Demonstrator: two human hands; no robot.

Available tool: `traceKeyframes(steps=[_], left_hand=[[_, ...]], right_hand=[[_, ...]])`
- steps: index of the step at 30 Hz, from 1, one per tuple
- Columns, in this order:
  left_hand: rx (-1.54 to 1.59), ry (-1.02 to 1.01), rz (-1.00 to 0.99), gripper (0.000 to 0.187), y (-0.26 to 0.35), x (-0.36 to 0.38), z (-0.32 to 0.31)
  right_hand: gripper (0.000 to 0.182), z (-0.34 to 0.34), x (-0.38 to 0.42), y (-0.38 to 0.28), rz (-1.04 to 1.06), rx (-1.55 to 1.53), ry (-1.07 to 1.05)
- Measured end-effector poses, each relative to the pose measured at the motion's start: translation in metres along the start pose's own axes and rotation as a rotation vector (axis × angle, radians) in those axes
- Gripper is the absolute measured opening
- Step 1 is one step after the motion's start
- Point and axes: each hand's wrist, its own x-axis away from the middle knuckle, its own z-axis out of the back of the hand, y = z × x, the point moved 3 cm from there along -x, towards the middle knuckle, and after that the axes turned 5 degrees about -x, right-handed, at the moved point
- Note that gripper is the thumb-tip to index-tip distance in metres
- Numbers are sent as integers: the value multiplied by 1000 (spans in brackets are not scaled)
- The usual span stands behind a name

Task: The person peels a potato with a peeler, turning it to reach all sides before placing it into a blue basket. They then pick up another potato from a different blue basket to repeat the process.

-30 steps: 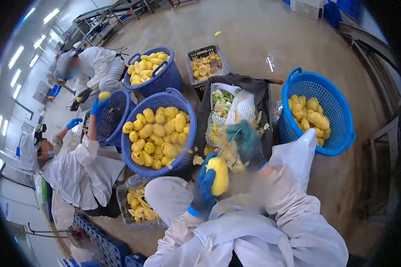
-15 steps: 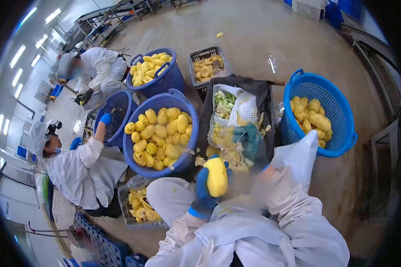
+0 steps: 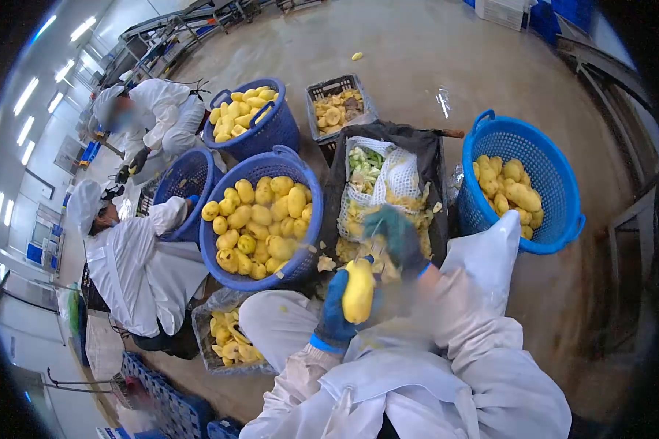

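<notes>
My left hand [image 3: 335, 311], in a blue glove, is closed around a yellow peeled potato [image 3: 358, 291] that stands upright above my lap. Just to its right, my right hand [image 3: 399, 238] wears a green glove and is curled round a peeler, whose thin metal frame is smeared by motion near the potato's top. Beneath both hands lies a dark-lined crate [image 3: 337, 205] with peelings [image 3: 416, 219] and a white net [image 3: 405, 175] in it. Close to my left, a purple basket [image 3: 220, 269] holds many yellow potatoes [image 3: 260, 214].
On the right stands a blue basket [image 3: 564, 168] of potatoes. Farther off are another full purple basket [image 3: 278, 135] and a crate of scraps [image 3: 337, 110]. A crate of peelings [image 3: 231, 340] sits by my left knee. Two co-workers [image 3: 143, 263] crouch at the left.
My right hand has shifted left and down toward the top of the potato. The potato has tilted a little in my left hand. The nearer co-worker's arm now reaches into a basket.
</notes>
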Motion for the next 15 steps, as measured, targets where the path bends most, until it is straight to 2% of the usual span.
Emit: traceKeyframes(steps=[2, 3, 5, 6, 8, 10, 11, 12, 14, 15], left_hand=[[165, -37, 39, 51, 4, 4, -6], [243, -82, 60, 52, 6, 5, -8], [208, 76, 94, 51, 5, 8, -13], [184, 144, 115, 51, 4, 6, -15], [53, 253, 37, 51, -16, -9, 40], [200, 30, 182, 52, -6, -3, 9], [241, -85, 234, 53, -1, -1, -5], [233, -75, 206, 54, 3, 0, -2], [232, -51, 163, 55, 0, 1, 2], [79, 73, 87, 56, -3, 1, 1]], right_hand=[[35, 30, -14, -8, -61, -88, 222], [32, 29, -15, -11, -176, -274, 226], [30, -12, 11, -31, -253, -463, 116], [30, -20, 16, -35, -209, -356, 67], [30, -38, 27, -43, -108, -145, -13], [32, 0, 3, 7, -125, -144, 140], [35, 31, -9, 19, 37, 38, 171], [32, 38, -10, -2, 24, 31, 289], [27, 21, 0, -9, -8, -57, 148], [25, 9, 9, -11, -50, -139, 70]])
